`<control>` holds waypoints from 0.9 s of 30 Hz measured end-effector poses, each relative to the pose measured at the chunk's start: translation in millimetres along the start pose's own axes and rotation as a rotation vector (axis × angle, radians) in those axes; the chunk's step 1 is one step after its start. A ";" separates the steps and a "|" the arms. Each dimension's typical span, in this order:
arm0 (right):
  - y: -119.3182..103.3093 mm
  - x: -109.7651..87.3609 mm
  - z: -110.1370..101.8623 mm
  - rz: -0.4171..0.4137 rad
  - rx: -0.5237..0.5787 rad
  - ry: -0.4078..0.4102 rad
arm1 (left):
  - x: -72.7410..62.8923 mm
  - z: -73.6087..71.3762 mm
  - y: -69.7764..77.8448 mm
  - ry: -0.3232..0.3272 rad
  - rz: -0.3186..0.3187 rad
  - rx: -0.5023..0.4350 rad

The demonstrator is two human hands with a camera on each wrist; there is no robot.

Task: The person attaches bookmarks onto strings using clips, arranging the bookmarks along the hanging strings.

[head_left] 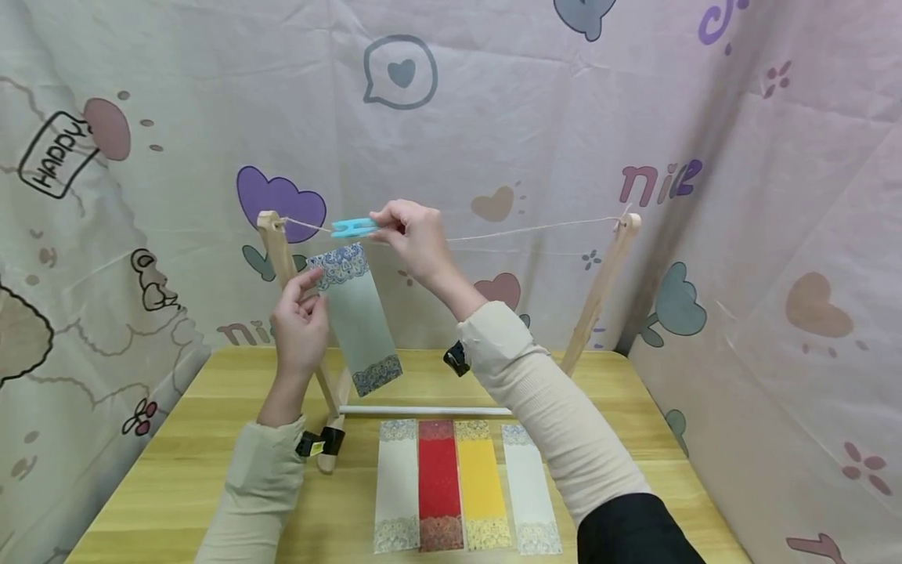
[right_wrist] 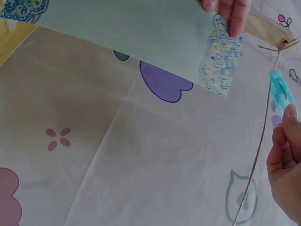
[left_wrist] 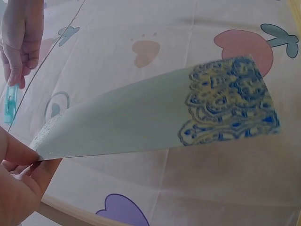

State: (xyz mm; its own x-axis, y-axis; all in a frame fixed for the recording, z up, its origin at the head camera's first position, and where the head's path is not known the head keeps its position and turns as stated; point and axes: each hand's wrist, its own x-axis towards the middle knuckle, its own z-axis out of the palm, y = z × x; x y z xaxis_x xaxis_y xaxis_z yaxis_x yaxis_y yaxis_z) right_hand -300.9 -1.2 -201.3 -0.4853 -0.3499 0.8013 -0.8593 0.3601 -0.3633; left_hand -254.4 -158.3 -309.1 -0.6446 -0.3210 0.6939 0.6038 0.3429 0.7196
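My left hand (head_left: pixel 301 323) pinches a pale green paper strip (head_left: pixel 359 317) near its upper left edge. Blue lace patterns band both ends of the strip, which hangs tilted just below a thin string (head_left: pixel 528 230). In the left wrist view the strip (left_wrist: pixel 127 117) bows slightly, its far patterned end loose. Thumb and fingers of my right hand (head_left: pixel 417 239) pinch a light blue clothespin (head_left: pixel 352 228) by its handle end. The clothespin (right_wrist: pixel 281 92) lies right alongside the string (right_wrist: pixel 263 136) in the right wrist view, above the strip's top edge in the head view.
Wooden posts (head_left: pixel 599 290) hold the string at both ends, with a white rod (head_left: pixel 430 410) low between them. On the wooden table (head_left: pixel 162 446) lie a red strip (head_left: pixel 440 486), a yellow strip (head_left: pixel 482 486) and two pale ones (head_left: pixel 397 486). A printed cloth (head_left: pixel 493 102) hangs behind.
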 end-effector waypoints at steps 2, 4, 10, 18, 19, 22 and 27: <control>-0.3 0.9 1.2 0.003 -0.002 -0.004 | 1.4 0.2 0.5 0.011 0.014 0.004; -1.0 1.8 2.2 0.012 -0.004 -0.010 | 2.7 -0.3 1.9 0.018 0.022 0.009; -4.3 5.5 6.0 0.033 -0.014 -0.031 | 5.9 -3.6 8.6 0.050 0.053 -0.037; -6.4 7.6 7.3 0.065 0.008 -0.064 | 8.3 -2.8 12.8 0.072 0.086 -0.022; -6.5 7.7 7.3 0.064 0.010 -0.067 | 8.6 -2.6 13.2 0.077 0.095 -0.012; -7.4 8.3 7.3 0.054 0.005 -0.072 | 9.3 -2.1 13.0 0.094 0.119 0.019; -9.6 8.5 7.5 0.040 -0.015 -0.080 | 9.8 -2.5 12.5 0.117 0.140 0.045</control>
State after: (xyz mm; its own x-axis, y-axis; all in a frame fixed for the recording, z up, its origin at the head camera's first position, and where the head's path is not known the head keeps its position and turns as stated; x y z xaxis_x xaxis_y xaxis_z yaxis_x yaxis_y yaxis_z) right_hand -298.0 -14.1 -194.6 -0.5310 -0.4026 0.7456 -0.8368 0.3880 -0.3864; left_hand -252.1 -159.4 -293.2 -0.4954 -0.3665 0.7876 0.6604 0.4301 0.6155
